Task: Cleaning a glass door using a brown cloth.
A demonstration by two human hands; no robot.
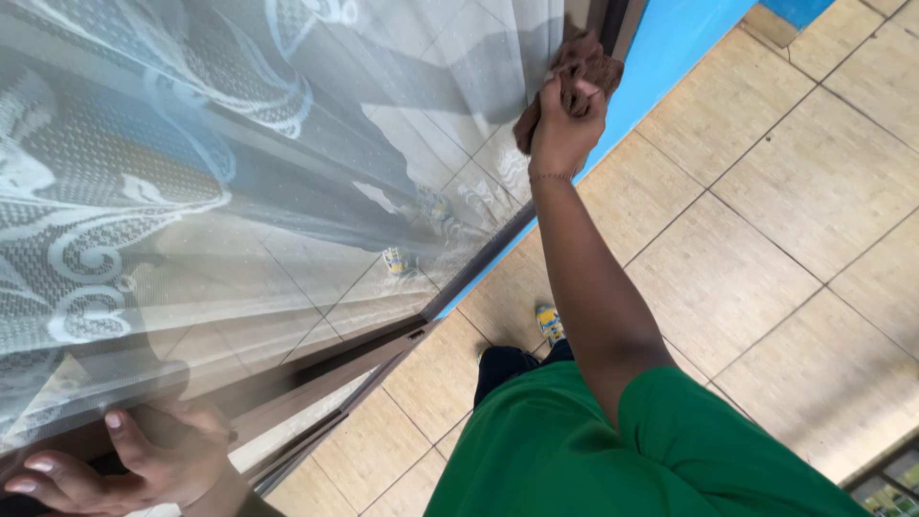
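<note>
Head cam, looking down: the right hand (565, 124) was closed around a bunched brown cloth (574, 72), pressing it to the glass pane (287, 144) near its far edge, right next to the dark frame (479, 263) and the blue wall strip (670, 57). Arm stretched out full from a green shirt (574, 450).

The left hand (144, 460) sat low in the frame, fingers spread wide and curled over the near edge of the door, holding nothing else; it looked like a brace w/ the thumb up on the glass side. Behind the pane hung a white lace curtain (86, 220), and the glass threw back a reflection of the person's arm and shoes. Tan floor tiles (766, 220) ran off to the right; one yellow-and-blue shoe (549, 323) showed below the arm.

Doing this wipe well, by my read: keep the cloth flat rather than balled so more of it meets the glass, press evenly, work along the frame edge where dirt collects, then overlap strokes back toward the body. Left hand should hold the door firm so the pane doesn't swing under pressure. Refold to a clean face if streaks show against the reflection.
</note>
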